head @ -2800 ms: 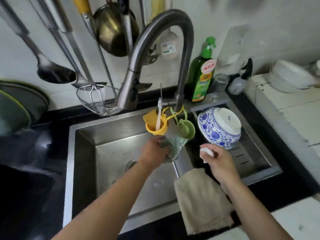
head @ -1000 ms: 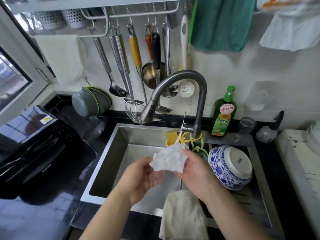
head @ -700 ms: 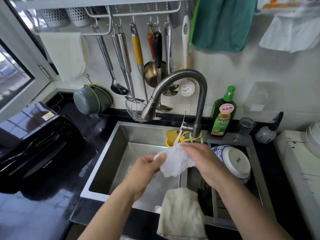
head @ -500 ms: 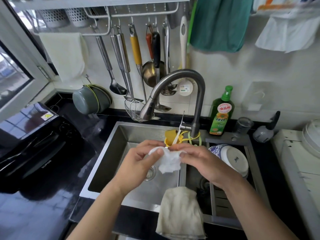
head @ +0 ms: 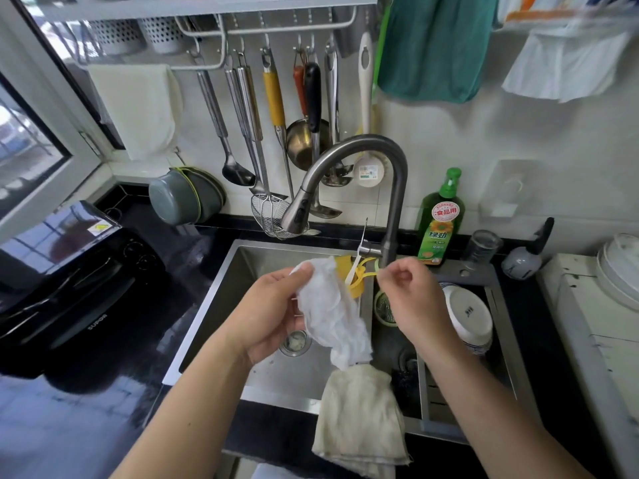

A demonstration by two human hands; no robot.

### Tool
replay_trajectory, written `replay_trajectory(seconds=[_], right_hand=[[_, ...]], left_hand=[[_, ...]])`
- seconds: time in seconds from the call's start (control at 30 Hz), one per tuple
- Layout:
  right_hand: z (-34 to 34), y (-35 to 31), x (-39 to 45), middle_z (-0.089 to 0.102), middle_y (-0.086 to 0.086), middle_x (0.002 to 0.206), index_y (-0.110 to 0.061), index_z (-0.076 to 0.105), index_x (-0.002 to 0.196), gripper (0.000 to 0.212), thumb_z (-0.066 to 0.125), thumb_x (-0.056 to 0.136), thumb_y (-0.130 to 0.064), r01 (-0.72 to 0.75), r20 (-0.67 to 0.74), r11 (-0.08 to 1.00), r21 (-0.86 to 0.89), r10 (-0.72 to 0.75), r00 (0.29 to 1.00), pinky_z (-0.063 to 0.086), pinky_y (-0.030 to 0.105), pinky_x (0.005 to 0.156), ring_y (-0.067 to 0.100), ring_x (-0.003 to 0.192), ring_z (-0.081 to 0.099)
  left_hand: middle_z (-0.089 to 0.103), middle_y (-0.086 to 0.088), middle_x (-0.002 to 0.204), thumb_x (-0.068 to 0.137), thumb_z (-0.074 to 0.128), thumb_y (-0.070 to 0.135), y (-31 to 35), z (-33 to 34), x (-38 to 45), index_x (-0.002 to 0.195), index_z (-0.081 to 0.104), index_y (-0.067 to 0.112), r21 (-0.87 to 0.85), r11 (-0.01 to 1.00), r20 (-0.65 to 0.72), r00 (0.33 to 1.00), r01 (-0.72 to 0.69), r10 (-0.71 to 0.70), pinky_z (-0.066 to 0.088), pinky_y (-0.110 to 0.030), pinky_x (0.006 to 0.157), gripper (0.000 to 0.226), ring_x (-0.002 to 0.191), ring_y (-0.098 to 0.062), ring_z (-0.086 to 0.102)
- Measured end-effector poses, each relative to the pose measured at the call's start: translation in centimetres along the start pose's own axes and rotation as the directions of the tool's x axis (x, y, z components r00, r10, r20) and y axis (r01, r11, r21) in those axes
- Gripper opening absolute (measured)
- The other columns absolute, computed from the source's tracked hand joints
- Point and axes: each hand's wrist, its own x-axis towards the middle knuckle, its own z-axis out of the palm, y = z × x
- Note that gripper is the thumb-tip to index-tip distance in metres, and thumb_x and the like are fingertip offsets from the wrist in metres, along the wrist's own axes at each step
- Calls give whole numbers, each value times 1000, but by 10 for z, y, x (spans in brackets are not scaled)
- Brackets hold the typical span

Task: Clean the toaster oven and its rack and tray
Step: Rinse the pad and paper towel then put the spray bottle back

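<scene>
The left hand [head: 266, 314] pinches a white cloth [head: 332, 316] over the sink [head: 221, 288]. At three o'clock of it, the right hand [head: 411, 299] is curled, holding nothing.

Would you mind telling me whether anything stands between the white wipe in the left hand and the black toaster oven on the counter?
Nothing visible does. The left hand pinches the crumpled white wipe above the steel sink; the black toaster oven sits to its left across bare dark countertop, door shut.
</scene>
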Motion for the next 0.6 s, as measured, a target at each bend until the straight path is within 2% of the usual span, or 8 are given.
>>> replay_trajectory(seconds=[0.07,0.17,0.2,0.27,0.33,0.43,0.5,0.6], right_hand=[[5,-1,-11,67,-4,82,-18,62,88,9,65,93,-26,92,-63,995,36,-90,994,45,11,64,8,77,63],[14,5,-20,68,-9,108,-27,63,108,26,67,89,-44,27,162,995,95,-42,986,48,16,86,0,98,62],[17,8,-18,65,-7,123,-30,61,119,41,66,87,-54,-119,294,976,180,62,954,48,25,97,3,111,60],[15,15,-14,60,6,137,-23,60,133,59,61,87,-61,-520,621,768,375,208,756,41,45,109,22,126,57],[8,17,-14,61,16,133,-9,61,132,53,65,91,-43,-673,748,598,435,176,639,42,49,108,33,123,58],[9,23,-15,68,20,118,0,65,120,36,68,88,-15,-589,650,607,534,150,745,54,44,89,32,104,66],[13,26,-13,71,18,109,-4,67,113,22,62,93,-12,-423,481,740,524,153,863,55,42,80,31,97,68],[8,35,-14,68,21,94,-9,64,97,22,57,96,-29,-81,275,986,145,39,961,48,38,70,42,90,65]], left_hand=[[72,-14,85,108,49,26,-1,4,0,86,78,10,-26,999,-17,1000,19,-19,60,-33,58,40,67,-22,70],[74,-16,93,110,45,28,-7,5,-2,107,74,5,-75,996,-42,998,43,-46,61,-36,60,37,71,-24,71],[73,-22,106,109,45,31,-9,5,-3,118,71,2,-107,992,-12,997,72,-73,62,-41,68,39,85,-31,72],[66,-27,130,108,45,36,-10,2,-5,133,64,2,-166,974,82,986,155,-143,60,-49,82,47,112,-39,65],[65,-25,133,107,47,38,-6,-1,-8,136,62,1,-186,959,162,970,213,-184,63,-46,79,50,113,-37,68],[67,-23,130,105,51,33,-8,4,-11,134,63,-1,-168,956,230,952,240,-199,62,-41,80,46,109,-34,70],[71,-19,116,99,62,24,-27,14,-16,129,65,-1,-180,925,207,932,335,-298,61,-35,75,39,93,-27,72],[69,-18,101,91,66,5,-55,19,-19,112,70,-1,-289,877,98,924,383,-371,61,-31,67,22,77,-22,67]])
